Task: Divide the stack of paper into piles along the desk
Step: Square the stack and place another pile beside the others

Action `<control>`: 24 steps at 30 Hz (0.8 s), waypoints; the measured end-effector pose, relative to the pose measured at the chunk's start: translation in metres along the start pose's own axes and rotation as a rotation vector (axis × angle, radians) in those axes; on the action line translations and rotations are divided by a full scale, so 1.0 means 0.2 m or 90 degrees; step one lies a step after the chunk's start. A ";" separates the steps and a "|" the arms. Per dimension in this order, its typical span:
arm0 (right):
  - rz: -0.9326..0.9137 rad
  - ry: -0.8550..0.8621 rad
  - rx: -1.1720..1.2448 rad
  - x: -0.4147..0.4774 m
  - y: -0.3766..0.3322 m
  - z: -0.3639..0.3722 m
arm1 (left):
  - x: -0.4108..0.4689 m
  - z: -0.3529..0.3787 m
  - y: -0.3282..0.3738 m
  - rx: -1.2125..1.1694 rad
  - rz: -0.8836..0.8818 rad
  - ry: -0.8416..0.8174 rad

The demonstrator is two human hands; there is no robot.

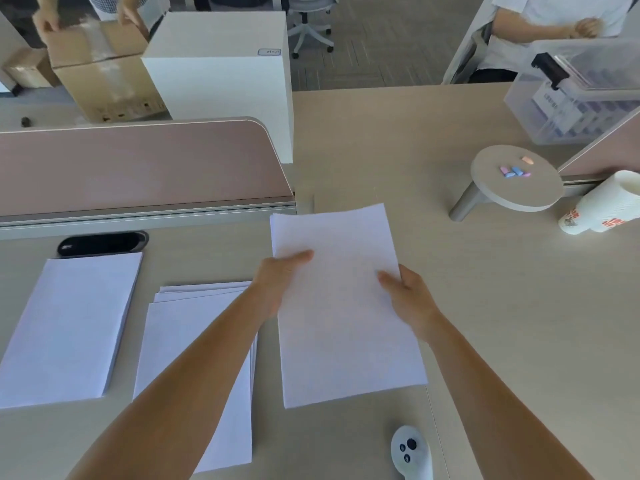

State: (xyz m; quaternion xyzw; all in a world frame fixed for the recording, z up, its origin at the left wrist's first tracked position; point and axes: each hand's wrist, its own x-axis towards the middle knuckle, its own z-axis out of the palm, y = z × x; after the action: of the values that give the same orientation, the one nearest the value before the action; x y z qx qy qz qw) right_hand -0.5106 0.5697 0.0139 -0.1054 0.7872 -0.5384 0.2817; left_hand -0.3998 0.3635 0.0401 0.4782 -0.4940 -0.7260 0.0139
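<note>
left hand [277,285], right hand [408,299], gripping paper [346,341] edges

An open-plan office is shown. A pale wood-grain desk [485,306] is bounded at the left of the frame by a pink partition screen [138,168]; a swivel chair [308,26] on grey carpet is seen at top centre, and cardboard boxes [100,71] at upper left.

Left hand [277,282] and right hand [408,299] grip a paper sheaf [346,323] beside two piles [69,323] on the desk [519,306].
</note>
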 end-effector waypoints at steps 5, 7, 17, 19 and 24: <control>0.111 -0.017 -0.035 0.10 0.11 0.09 | 0.18 -0.01 -0.07 0.027 -0.087 0.000; 0.134 -0.020 -0.051 0.14 0.15 0.12 | 0.25 0.00 -0.10 0.045 -0.093 0.019; 0.196 -0.010 -0.227 0.32 0.31 0.20 | 0.51 0.04 -0.20 0.161 -0.093 0.029; 0.203 -0.003 -0.235 0.34 0.32 0.21 | 0.54 0.04 -0.21 0.175 -0.094 0.039; 0.223 0.021 -0.311 0.38 0.30 0.19 | 0.58 0.05 -0.23 0.247 -0.094 0.096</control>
State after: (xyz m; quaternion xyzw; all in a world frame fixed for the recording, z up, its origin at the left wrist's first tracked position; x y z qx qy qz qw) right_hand -0.5444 0.5281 -0.0755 -0.0241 0.9041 -0.2776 0.3239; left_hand -0.4488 0.3368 -0.0711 0.5598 -0.5855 -0.5786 -0.0949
